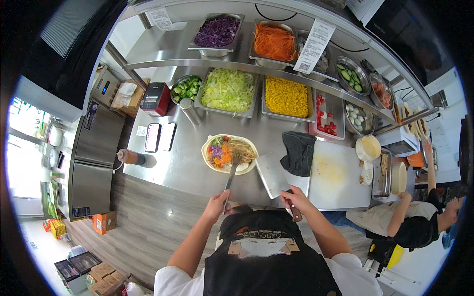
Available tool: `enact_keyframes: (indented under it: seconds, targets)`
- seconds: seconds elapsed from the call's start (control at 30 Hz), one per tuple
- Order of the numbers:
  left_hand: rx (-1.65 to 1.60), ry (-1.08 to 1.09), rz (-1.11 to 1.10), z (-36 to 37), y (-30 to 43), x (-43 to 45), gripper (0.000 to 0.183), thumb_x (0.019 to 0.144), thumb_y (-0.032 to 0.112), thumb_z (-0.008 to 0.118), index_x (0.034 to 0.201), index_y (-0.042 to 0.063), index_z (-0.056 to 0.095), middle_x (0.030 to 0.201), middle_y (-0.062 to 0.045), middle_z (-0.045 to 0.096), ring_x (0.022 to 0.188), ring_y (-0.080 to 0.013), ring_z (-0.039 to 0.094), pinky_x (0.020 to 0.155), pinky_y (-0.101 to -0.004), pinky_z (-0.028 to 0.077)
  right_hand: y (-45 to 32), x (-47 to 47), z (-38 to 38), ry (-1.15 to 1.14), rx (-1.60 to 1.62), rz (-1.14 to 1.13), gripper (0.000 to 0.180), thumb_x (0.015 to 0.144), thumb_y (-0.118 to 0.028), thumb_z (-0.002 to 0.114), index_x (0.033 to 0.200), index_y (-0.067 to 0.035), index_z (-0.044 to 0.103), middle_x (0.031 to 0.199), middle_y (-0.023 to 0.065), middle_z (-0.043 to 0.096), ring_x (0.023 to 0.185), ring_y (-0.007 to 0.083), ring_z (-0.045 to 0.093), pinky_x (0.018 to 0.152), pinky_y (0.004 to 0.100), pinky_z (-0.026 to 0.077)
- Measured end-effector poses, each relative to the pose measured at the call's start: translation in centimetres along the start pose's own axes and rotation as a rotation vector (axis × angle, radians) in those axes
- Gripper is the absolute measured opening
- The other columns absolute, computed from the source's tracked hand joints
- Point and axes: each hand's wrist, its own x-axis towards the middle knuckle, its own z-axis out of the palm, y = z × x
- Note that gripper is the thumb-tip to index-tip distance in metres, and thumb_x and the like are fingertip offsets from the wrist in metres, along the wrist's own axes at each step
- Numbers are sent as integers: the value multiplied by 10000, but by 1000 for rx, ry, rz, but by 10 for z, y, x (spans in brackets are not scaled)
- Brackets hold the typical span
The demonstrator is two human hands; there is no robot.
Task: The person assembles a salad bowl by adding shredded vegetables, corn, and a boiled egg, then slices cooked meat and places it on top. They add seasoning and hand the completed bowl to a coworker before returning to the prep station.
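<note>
My left hand grips the handle of a metal fork, its tines resting on sliced cooked meat in a pale oval bowl. Shredded purple cabbage, carrot and other vegetables lie beside the meat. In my right hand is a Chinese cleaver with a dark wooden handle. Its broad blade points up and left, the far corner close to the bowl's right rim; whether they touch I cannot tell. A black cloth lies right of the blade, against a white cutting board.
Behind the bowl stand pans of shredded lettuce, corn and cherry tomatoes. Two phones, a sauce bottle and a steel shaker are at left. A steel shelf overhangs the counter. A co-worker stands at right.
</note>
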Motion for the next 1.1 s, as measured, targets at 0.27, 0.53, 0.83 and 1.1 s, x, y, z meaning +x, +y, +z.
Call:
enact_keyframes:
  seconds: [0.27, 0.53, 0.83, 1.1]
  targets:
    - [201, 84, -50, -7, 34, -34, 466, 955, 427, 546, 911, -34, 601, 557, -89, 558, 477, -203, 584, 460, -299, 423, 12, -42, -31, 211, 19, -55, 159, 917, -176, 626, 867, -54, 537, 654, 20, 549, 451, 116, 507, 420, 262, 408]
    - [220, 135, -80, -3, 41, -88, 443, 957, 412, 549, 930, -26, 609, 559, -85, 569, 495, -187, 589, 485, -288, 428, 29, -70, -134, 783, -647, -318, 144, 891, -133, 621, 960, -15, 578, 608, 97, 560, 521, 235, 594, 487, 334, 473]
    - [150, -154, -41, 121, 10, -12, 368, 997, 365, 501, 1048, 12, 592, 800, -85, 647, 708, -153, 607, 639, -275, 483, 86, -63, -235, 1004, -1310, -357, 460, 884, -152, 598, 1322, -85, 476, 947, 165, 548, 804, 350, 609, 675, 422, 515]
    - [201, -465, 102, 255, -50, 69, 413, 1013, 376, 462, 1180, 7, 541, 988, -82, 619, 972, -166, 588, 888, -310, 467, 47, -38, -135, 50, 181, -280, 342, 971, -287, 572, 1187, -22, 553, 1103, 141, 629, 907, 170, 600, 777, 299, 478]
